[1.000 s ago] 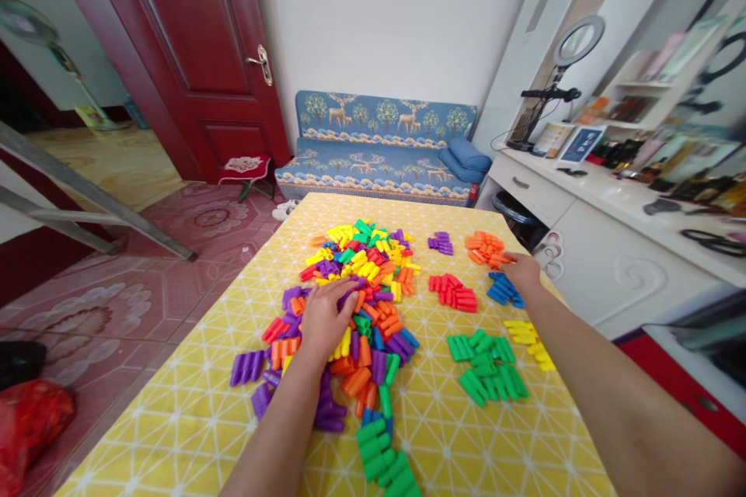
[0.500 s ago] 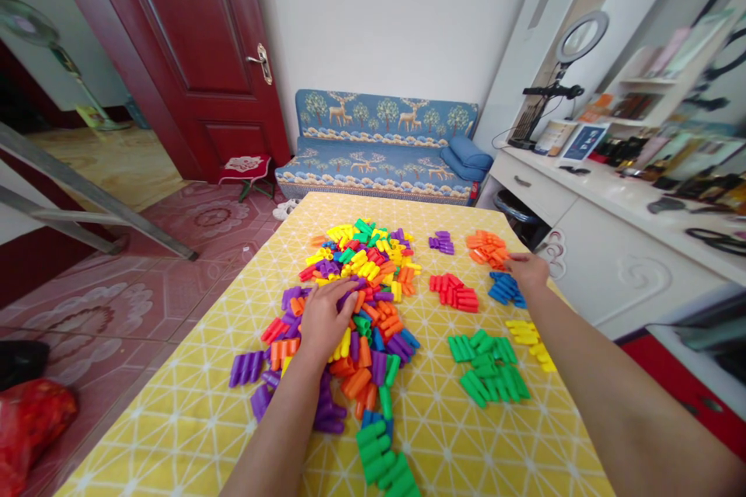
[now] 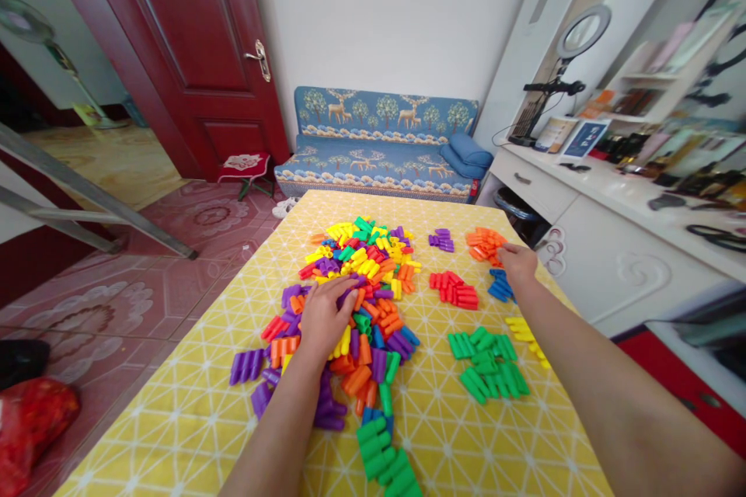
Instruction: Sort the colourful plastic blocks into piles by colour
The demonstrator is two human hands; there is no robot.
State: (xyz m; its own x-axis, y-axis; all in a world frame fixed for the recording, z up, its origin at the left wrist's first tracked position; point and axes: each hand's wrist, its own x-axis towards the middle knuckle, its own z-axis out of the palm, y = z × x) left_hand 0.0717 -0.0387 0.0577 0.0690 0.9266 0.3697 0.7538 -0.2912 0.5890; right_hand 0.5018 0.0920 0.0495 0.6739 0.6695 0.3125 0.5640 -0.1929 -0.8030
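Observation:
A big mixed heap of coloured plastic blocks (image 3: 355,279) covers the middle of the yellow-clothed table (image 3: 192,411). My left hand (image 3: 323,318) lies flat on the heap, fingers stretched over purple and orange pieces. Sorted groups lie to the right: purple blocks (image 3: 441,240), orange blocks (image 3: 482,243), red blocks (image 3: 454,290), blue blocks (image 3: 498,286), green blocks (image 3: 488,373) and yellow blocks (image 3: 524,334). My right hand (image 3: 517,262) rests at the orange group's near edge, above the blue ones, fingers curled; whatever they may hold is hidden.
More green blocks (image 3: 388,462) lie near the front edge. A blue patterned sofa (image 3: 378,147) stands behind the table, a red door (image 3: 180,46) at the left. A white dresser (image 3: 611,241) with a ring light (image 3: 580,31) runs along the right. A red bag (image 3: 32,423) sits on the floor.
My right hand has shifted a little left and away, from beside the blue blocks to the orange group's edge. The left hand has stayed on the heap.

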